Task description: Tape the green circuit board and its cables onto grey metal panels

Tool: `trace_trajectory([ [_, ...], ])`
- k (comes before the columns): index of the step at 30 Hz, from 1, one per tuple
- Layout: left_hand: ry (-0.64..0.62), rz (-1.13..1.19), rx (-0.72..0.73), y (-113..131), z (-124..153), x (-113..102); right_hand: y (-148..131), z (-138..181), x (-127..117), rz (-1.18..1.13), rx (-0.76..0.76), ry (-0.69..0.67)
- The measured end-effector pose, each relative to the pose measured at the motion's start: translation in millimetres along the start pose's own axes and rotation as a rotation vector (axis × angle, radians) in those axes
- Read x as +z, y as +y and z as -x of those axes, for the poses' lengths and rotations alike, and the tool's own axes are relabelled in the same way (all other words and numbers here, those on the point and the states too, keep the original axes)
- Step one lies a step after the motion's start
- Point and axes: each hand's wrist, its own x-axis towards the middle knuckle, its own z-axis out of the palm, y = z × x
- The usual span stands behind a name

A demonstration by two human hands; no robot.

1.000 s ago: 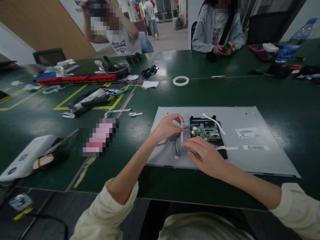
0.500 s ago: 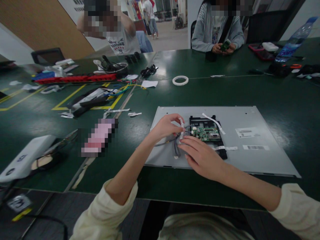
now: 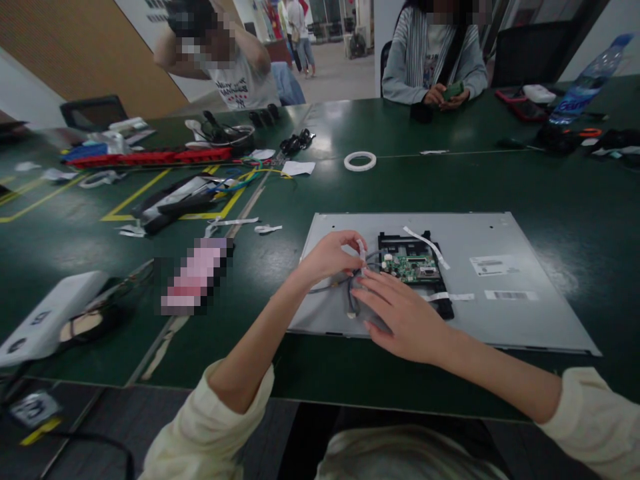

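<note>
The right hand [image 3: 407, 319] is palm down over the near left part of a grey metal panel [image 3: 520, 313], its fingers slightly spread, fingertips at the lower end of a white tape strip [image 3: 362, 248]; whether they grip it I cannot tell. Loose grey cables [image 3: 351, 305] lie just left of those fingertips. A little farther and to the left, the left hand [image 3: 334, 257] has thumb and fingers pinched together on the strip's upper part. Right of the hands, a green circuit board [image 3: 410, 268] sits in a black bracket [image 3: 447, 308] on the panel, with another tape strip [image 3: 429, 247] across the bracket's far right corner. Beyond the panel, a tape roll [image 3: 360, 168] lies flat on the green table [image 3: 450, 187]. At the far side, two people sit.
</note>
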Motion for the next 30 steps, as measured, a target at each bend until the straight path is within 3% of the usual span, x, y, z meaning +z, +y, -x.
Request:
trace_trajectory([
  [11, 0.078, -0.268, 0.153, -7, -7, -2, -3, -3, 0, 0.113, 0.034, -0.081],
  [24, 0.108, -0.423, 0.172, -12, -9, 0, -2, -2, -1, 0.116, 0.025, -0.090],
  [30, 0.040, -0.677, 0.369, -12, -9, -4, -2, -1, -1, 0.125, 0.025, -0.116],
])
